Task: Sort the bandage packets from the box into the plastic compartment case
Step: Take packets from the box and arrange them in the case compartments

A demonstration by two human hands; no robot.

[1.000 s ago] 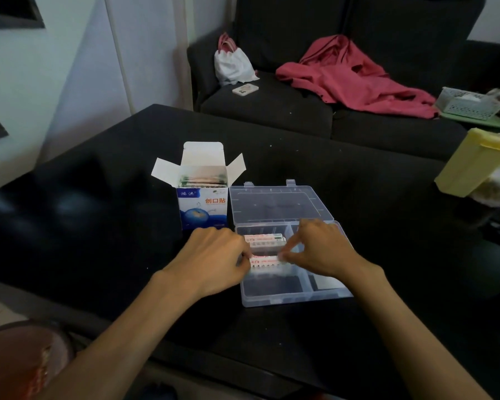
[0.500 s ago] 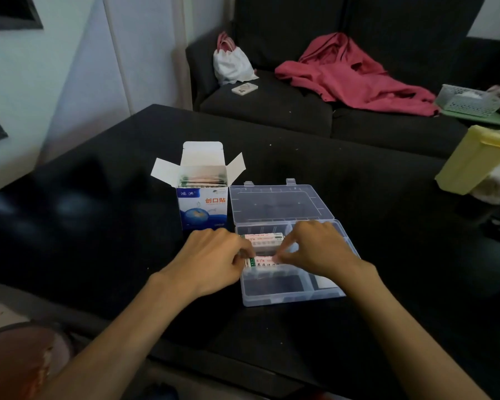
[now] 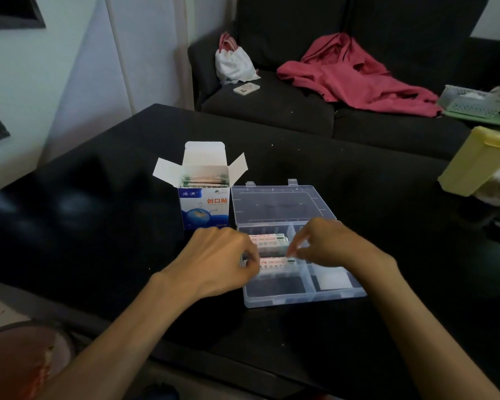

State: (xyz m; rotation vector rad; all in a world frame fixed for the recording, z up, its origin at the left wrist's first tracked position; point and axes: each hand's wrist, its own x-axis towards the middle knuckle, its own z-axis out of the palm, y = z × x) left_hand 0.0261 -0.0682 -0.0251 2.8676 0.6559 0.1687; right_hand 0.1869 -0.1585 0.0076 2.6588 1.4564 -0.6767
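Both hands barely shifted: left hand (image 3: pixel 218 259) and right hand (image 3: pixel 326 245) pinch the packet stack (image 3: pixel 274 261); lower it level into the case (image 3: pixel 303 295), then release.

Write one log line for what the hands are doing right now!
left hand: on packet stack | right hand: pinches stack | case: open | box: packets left

The black table (image 3: pixel 300 157) carries a box (image 3: pixel 204 209), compartment case (image 3: pixel 303 298) and yellow container (image 3: pixel 476 163).
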